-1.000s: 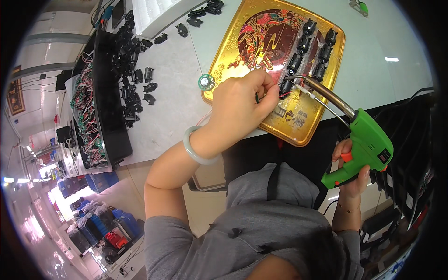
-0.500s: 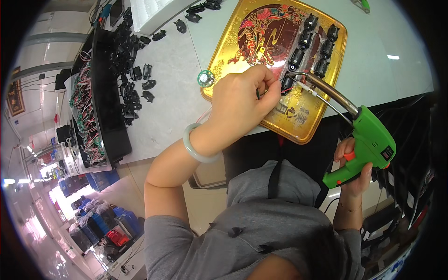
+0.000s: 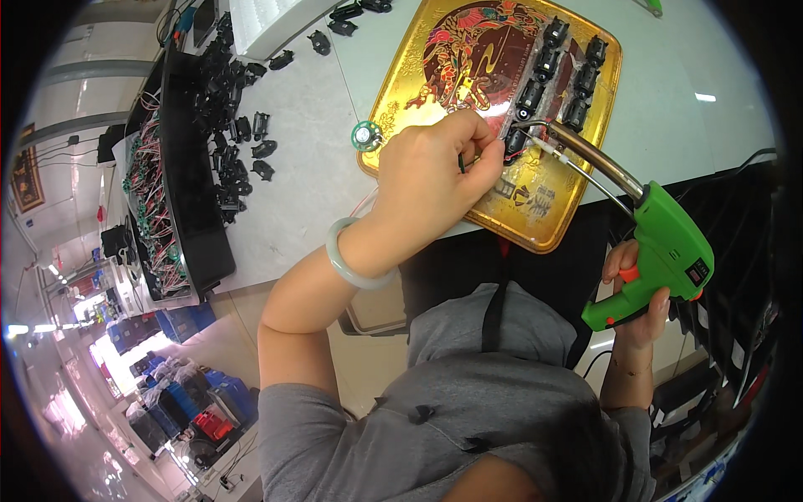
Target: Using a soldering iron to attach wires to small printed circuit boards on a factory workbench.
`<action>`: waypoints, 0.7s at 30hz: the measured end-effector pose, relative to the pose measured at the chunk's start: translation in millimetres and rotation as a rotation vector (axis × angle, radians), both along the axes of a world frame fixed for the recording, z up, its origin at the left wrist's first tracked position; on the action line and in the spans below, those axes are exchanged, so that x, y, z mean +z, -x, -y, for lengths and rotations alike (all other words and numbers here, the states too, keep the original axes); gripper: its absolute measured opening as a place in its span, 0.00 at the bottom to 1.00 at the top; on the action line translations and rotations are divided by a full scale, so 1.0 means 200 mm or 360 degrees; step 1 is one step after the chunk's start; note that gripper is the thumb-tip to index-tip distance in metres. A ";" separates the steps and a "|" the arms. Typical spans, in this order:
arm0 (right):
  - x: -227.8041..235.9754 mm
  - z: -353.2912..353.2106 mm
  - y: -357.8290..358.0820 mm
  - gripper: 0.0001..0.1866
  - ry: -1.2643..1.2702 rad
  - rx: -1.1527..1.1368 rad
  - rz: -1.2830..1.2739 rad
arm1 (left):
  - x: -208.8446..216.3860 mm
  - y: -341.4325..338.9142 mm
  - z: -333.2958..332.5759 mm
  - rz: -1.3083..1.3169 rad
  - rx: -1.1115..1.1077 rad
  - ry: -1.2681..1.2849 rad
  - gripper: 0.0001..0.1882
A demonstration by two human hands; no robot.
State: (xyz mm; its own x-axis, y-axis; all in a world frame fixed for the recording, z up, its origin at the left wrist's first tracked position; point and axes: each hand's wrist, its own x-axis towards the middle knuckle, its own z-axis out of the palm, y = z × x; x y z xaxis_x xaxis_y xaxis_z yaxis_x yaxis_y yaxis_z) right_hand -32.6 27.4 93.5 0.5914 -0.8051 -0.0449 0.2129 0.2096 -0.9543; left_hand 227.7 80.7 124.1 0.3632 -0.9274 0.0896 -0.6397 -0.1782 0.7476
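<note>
My right hand (image 3: 640, 314) is wrapped round the handle of a green soldering gun (image 3: 673, 251) with an orange trigger. Its bent metal tip and thin feed tube meet at a small black plastic housing (image 3: 516, 144), the lowest of a row on a gold tray (image 3: 535, 230). At that housing, my left hand (image 3: 435, 167) is closed in a pinch, apparently on a thin wire; its fingers hide most of it, and a bit of red wire shows at the fingertips. Left of the hand lies a round green-rimmed speaker (image 3: 365, 135), partly over the tray's edge.
More black housings (image 3: 579, 92) stand in a second row on the tray. Loose ones (image 3: 230, 167) are heaped on the table's left, beside a black bin (image 3: 192, 184) of wired green boards. A white foam box (image 3: 276, 25) stands at the back left.
The soldering gun and my right hand have shifted very slightly right. The tray has moved slightly left and up; my left hand keeps its pinch, almost still.
</note>
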 end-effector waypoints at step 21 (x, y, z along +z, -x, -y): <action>-0.02 -0.01 0.00 0.28 0.0013 -0.0055 0.0003 | -0.01 0.00 0.00 0.0023 0.0010 0.0014 0.05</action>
State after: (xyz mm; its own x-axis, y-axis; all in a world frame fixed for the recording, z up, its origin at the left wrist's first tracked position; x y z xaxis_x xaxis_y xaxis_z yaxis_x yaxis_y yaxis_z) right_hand -33.0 28.5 89.7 0.5635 -0.8253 -0.0369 0.2219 0.1943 -0.9555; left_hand 226.9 79.8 122.9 0.3678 -0.9242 0.1032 -0.6494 -0.1758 0.7399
